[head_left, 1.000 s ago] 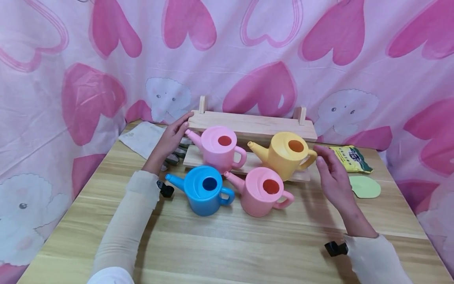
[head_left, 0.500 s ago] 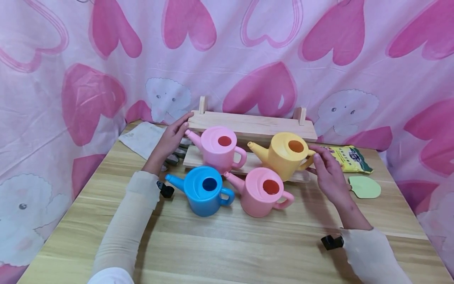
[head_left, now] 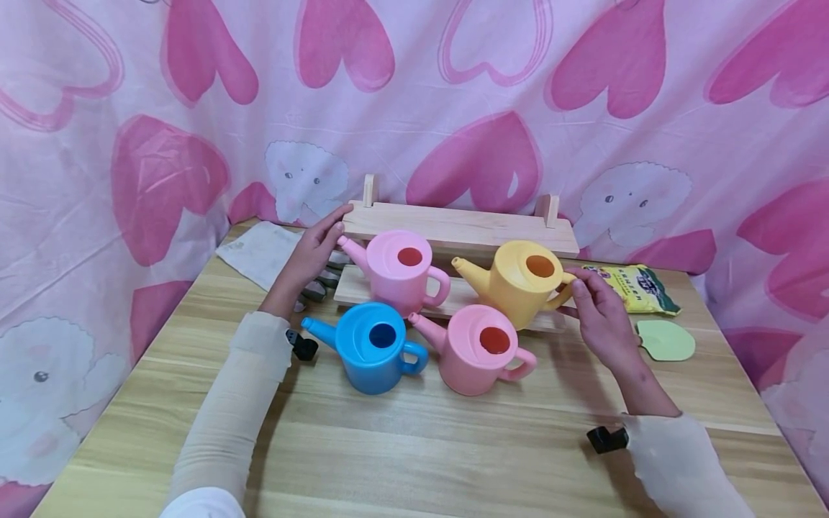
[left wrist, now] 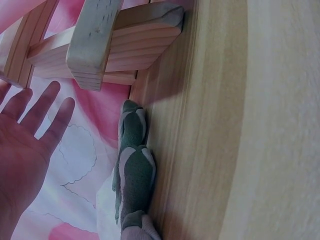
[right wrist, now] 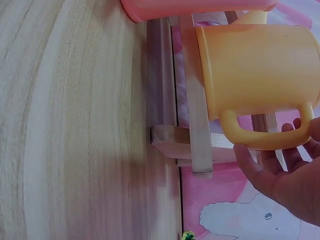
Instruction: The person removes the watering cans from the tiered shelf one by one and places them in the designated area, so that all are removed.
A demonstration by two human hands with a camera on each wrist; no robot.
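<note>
My right hand (head_left: 602, 316) holds the handle of a yellow watering can (head_left: 512, 298), which stands on the lower board at the right end of a two-tier wooden shelf (head_left: 453, 224). In the right wrist view, the fingers curl around the handle (right wrist: 265, 140). At the shelf's upper left end, my left hand (head_left: 315, 248) reaches with fingers extended, their tips right at the board. Between the hands, a pink watering can (head_left: 393, 280) stands on the lower board. Before the shelf, a blue watering can (head_left: 369, 360) and a second pink watering can (head_left: 468, 363) stand on the table. All spouts point left.
A pair of grey and green gloves (left wrist: 136, 175) lies left of the shelf, partly behind my left hand. To the right lie a yellow packet (head_left: 637, 289) and a light green scoop blade (head_left: 667, 341). A pink heart-patterned curtain (head_left: 401, 108) hangs behind the table.
My right hand has moved slightly left and taken hold of the yellow watering can's handle. The left hand and the cans have stayed in place.
</note>
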